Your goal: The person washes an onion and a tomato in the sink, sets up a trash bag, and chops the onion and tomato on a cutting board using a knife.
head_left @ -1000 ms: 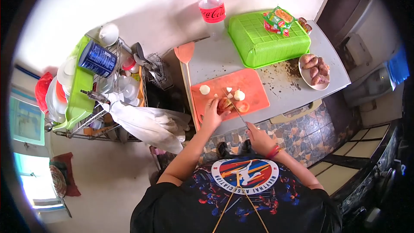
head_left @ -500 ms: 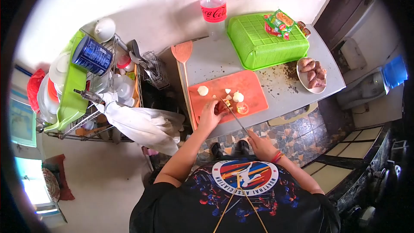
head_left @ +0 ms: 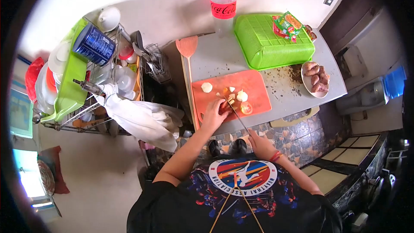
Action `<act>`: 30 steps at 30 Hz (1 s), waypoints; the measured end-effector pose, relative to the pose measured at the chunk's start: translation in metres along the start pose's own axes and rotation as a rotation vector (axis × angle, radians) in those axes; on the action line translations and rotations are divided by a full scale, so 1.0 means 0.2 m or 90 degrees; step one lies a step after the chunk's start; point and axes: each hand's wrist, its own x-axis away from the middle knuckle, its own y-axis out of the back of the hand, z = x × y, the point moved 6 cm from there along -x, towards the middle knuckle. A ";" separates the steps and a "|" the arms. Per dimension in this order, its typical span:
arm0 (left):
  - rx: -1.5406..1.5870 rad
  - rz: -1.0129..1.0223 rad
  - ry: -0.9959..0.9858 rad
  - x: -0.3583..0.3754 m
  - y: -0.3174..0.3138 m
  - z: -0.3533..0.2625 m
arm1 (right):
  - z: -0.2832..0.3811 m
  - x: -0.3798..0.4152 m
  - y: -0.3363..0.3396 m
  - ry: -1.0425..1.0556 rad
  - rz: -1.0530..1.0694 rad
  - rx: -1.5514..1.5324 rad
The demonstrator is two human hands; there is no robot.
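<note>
An orange cutting board (head_left: 254, 84) lies on the grey table. My left hand (head_left: 214, 113) is at its front edge, fingers closed round a small reddish piece that they mostly cover. My right hand (head_left: 261, 144) grips a knife (head_left: 239, 121), its blade reaching up and left to the piece beside my left fingers. A cut tomato half (head_left: 246, 108) rests right of the blade. Pale peeled bulbs sit on the board, one (head_left: 206, 87) at the upper left and another (head_left: 242, 95) above the tomato. Small cut bits lie near the blade tip.
An orange fly swatter (head_left: 186, 46) lies along the table's left edge. Behind the board stand a Coca-Cola bottle (head_left: 223, 9) and an upturned green basket (head_left: 276, 52) with packets on top. A bowl of brownish-red roots (head_left: 315, 75) is at the right; a dish rack (head_left: 69, 90) is left.
The view has shifted slightly, so the table items appear a little further right. The knife and both hands stay at about the same place on the board, with small movements.
</note>
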 end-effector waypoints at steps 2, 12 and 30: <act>-0.005 -0.008 -0.020 0.00 0.00 -0.01 | 0.05 -0.09 0.00 -0.017 -0.004 -0.049; 0.098 0.019 0.100 0.00 0.02 0.01 | 0.13 0.05 0.14 -0.040 0.019 -0.085; 0.021 -0.035 0.022 0.02 0.05 0.02 | 0.13 -0.04 0.08 -0.048 0.067 -0.076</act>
